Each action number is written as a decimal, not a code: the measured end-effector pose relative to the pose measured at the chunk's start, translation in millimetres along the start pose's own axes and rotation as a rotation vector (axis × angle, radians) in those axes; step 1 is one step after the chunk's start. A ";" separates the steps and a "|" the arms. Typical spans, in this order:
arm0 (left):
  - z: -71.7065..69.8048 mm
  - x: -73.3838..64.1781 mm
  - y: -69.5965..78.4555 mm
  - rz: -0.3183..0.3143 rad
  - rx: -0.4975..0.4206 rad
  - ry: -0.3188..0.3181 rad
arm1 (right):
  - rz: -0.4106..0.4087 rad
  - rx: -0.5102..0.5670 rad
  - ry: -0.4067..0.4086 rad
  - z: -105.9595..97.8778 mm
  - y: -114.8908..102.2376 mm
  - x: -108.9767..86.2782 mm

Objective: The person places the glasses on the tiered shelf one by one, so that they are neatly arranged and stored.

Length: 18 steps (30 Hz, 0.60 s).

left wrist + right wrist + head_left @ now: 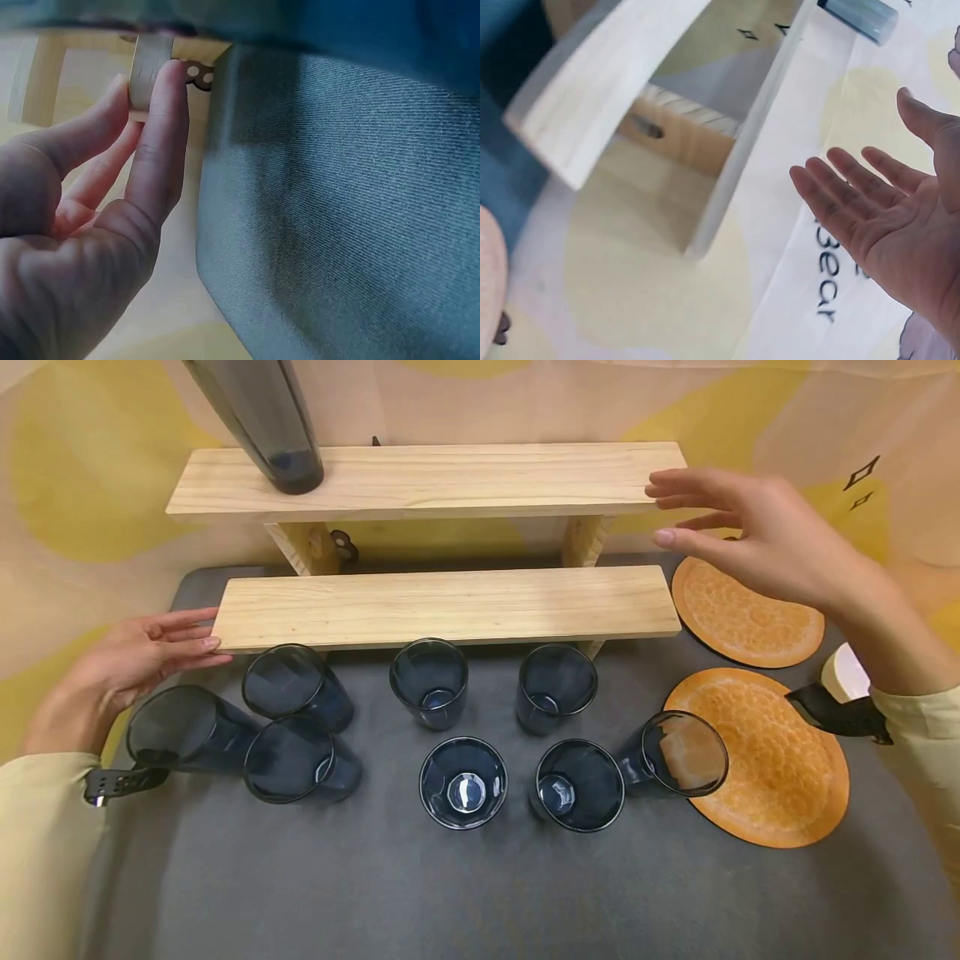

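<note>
A two-tier wooden shelf stands at the back of the grey surface. My left hand is at the left end of its lower board, pinching that end between thumb and fingers in the left wrist view. Beside the right end of the upper board, my right hand hovers with fingers extended and nothing in it; the right wrist view shows its palm apart from the wood. A tall dark tinted glass vessel stands on the upper board's left part, its top out of view.
Several dark tinted glasses stand in front of the shelf, including one glass in the middle and another near my left wrist. Two round orange mats lie at the right, one partly behind a glass. A white object is near my right wrist.
</note>
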<state>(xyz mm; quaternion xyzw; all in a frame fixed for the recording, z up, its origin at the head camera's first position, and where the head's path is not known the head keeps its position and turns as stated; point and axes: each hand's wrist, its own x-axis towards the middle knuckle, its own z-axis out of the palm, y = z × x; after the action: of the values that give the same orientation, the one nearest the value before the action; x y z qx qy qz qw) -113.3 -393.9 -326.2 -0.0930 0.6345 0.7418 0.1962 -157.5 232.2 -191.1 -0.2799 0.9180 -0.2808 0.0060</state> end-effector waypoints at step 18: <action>-3.5 -2.6 -2.4 0.014 -0.085 -0.030 | 0.108 0.301 -0.098 16.9 42.3 -68.7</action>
<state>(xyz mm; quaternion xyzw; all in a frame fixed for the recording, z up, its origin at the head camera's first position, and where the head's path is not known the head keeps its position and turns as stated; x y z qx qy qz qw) -110.4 -397.4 -328.0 -0.0858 0.6000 0.7708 0.1963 -118.3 288.2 -237.3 -0.2396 0.8778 -0.4005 0.1076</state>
